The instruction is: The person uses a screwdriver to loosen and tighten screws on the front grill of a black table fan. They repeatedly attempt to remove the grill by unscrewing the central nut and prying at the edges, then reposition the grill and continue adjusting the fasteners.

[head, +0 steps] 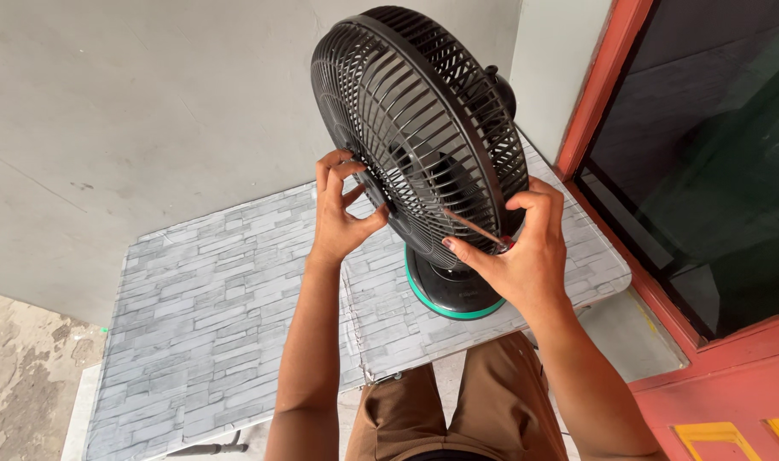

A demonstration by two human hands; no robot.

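A black table fan (423,119) with a round grille stands on a table (210,324) covered in grey stone-pattern sheet. Its black base with a green rim (453,299) rests near the table's right front edge. My left hand (340,209) pinches the left rim of the front grille with fingertips. My right hand (517,252) grips a thin screwdriver (475,229) with a reddish handle, its shaft pointing up-left against the lower grille rim.
A grey wall rises behind the table. A red-framed door with dark glass (705,171) stands at the right. Rough concrete floor (22,384) shows at the lower left. My brown-trousered legs (458,410) are below the table edge.
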